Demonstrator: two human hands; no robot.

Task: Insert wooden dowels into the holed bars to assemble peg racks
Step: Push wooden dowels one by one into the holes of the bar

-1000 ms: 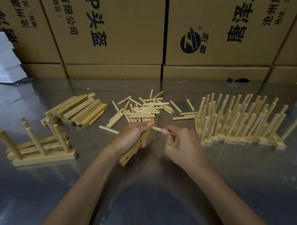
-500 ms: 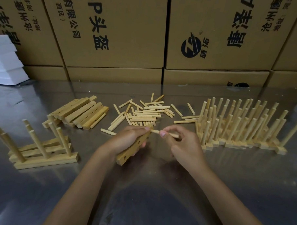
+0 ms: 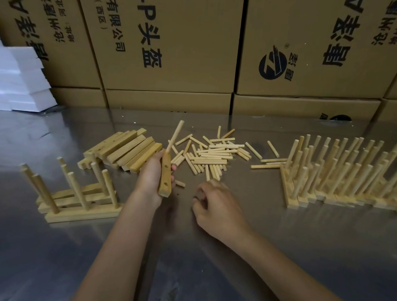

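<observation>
The left hand (image 3: pixel 152 175) has its grip wrapped round a holed bar (image 3: pixel 165 175), held nearly upright above the worktop (image 3: pixel 280 245) with its lower end just over the steel; two open holes show on the bar's facing side. One dowel (image 3: pixel 175 135) stands seated in the bar's top end, leaning up and slightly right, clear of the hand. The right hand (image 3: pixel 215 203) hovers low over the worktop just to the right of the bar, apart from it, with fingers curled inward toward the palm; whether anything sits inside that curl cannot be told, and no dowel shows in it. Its fingertips lie near the front edge of the loose dowels (image 3: pixel 213 155), a scattered heap spread across the middle of the worktop beyond both hands. One short dowel piece (image 3: pixel 179 183) lies by itself between the bar and the right hand. To the left of the heap lies a stack of bare bars (image 3: pixel 127 150), laid side by side at a slant. Nearer on the left stand partly filled racks (image 3: pixel 77 197) with a few upright pegs. On the right stands a dense row of finished racks (image 3: pixel 342 174), pegs pointing up. Cardboard cartons (image 3: pixel 175 42) line the back, with white foam blocks (image 3: pixel 16 83) at far left.
</observation>
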